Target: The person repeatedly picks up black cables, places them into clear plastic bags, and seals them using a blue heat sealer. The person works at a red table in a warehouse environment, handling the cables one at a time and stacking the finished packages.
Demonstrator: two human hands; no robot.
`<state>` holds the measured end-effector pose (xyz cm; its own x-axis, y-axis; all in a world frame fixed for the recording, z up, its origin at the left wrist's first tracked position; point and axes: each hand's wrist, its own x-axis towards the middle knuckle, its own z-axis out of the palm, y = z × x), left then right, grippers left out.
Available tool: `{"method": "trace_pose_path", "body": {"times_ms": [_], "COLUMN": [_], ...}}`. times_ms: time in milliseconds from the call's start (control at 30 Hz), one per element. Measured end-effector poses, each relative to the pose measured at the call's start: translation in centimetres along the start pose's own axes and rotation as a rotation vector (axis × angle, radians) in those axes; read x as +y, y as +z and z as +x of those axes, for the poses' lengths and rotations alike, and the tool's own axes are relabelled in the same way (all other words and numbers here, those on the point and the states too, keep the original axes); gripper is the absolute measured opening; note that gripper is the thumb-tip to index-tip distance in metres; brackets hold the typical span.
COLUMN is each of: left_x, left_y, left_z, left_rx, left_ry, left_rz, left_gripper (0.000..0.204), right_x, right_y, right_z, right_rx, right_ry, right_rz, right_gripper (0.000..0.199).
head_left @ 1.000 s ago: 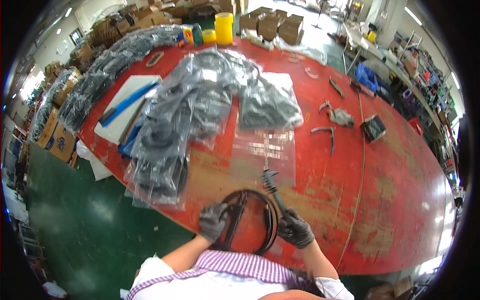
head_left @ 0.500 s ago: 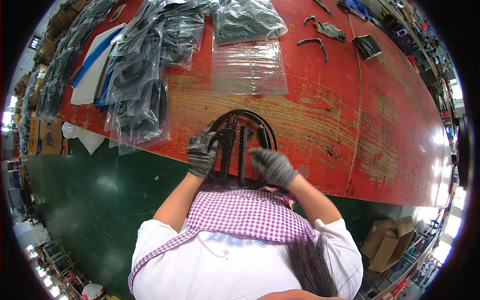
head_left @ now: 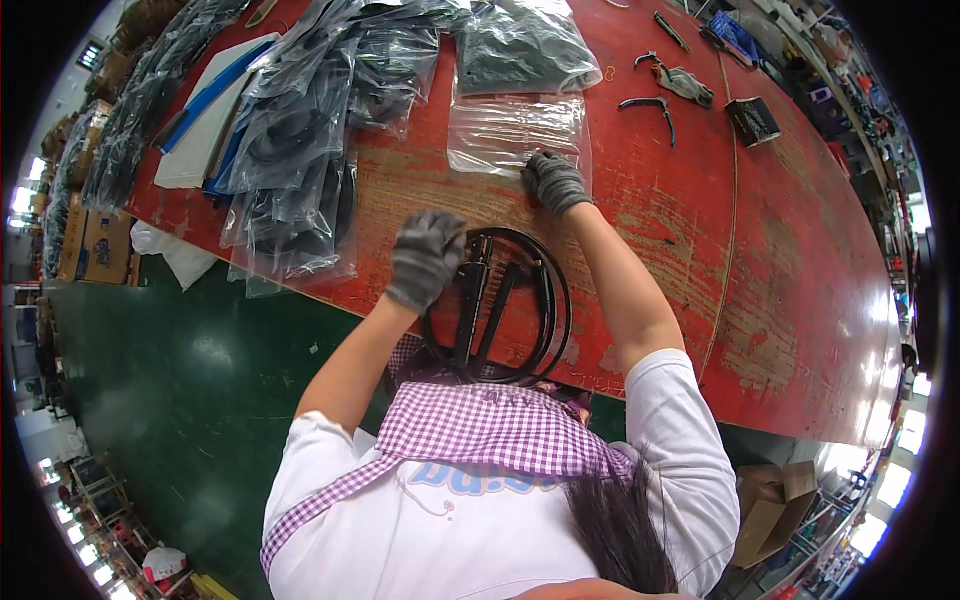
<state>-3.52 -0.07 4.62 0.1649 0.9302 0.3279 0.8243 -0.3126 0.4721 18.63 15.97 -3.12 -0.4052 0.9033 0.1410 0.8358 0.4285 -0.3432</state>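
Observation:
A coil of black cable (head_left: pixel 566 318) lies at the table's near edge, with a long black handle-like part (head_left: pixel 470 312) and further slim black parts inside the loop. My left hand (head_left: pixel 428 260), in a grey striped glove, hovers at the coil's upper left; its fingers look curled but are blurred. Farther off, my gloved right hand (head_left: pixel 556 184) pinches the near right edge of a flat clear plastic bag (head_left: pixel 490 140). That bag lies on the red table, below a dark bagged bundle (head_left: pixel 525 50).
Bagged black cables (head_left: pixel 290 150) are heaped at the left, beside a white and blue flat piece (head_left: pixel 205 125). Pliers (head_left: pixel 655 108), a glove (head_left: pixel 688 86) and a small black box (head_left: pixel 752 121) lie at the far right. An open carton (head_left: pixel 770 510) stands on the floor.
My right hand has left the coil and reached forward to the clear bag. My left hand has lifted off the black parts. The coil lies looser and rounder.

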Motion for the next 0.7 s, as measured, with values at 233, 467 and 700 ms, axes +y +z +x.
{"method": "trace_pose_path", "body": {"times_ms": [233,467,700], "left_x": [0.3,-6.4,-6.9], "left_y": [4.6,9.4,8.2], "left_z": [10.5,12.1,12.6], "left_rx": [0.136,-0.111,0.000], "left_ry": [0.277,0.188,0.511], "left_rz": [0.174,0.315,0.382], "left_gripper": [0.019,0.024,0.023], "right_x": [0.2,-0.4,-1.7], "right_y": [-0.2,-2.6,-3.5], "right_z": [0.3,0.5,-1.3], "right_rx": [-0.061,-0.014,0.289], "right_ry": [-0.016,0.138,-0.413], "right_rz": [-0.046,0.031,-0.544], "right_gripper": [0.027,0.025,0.024]}}
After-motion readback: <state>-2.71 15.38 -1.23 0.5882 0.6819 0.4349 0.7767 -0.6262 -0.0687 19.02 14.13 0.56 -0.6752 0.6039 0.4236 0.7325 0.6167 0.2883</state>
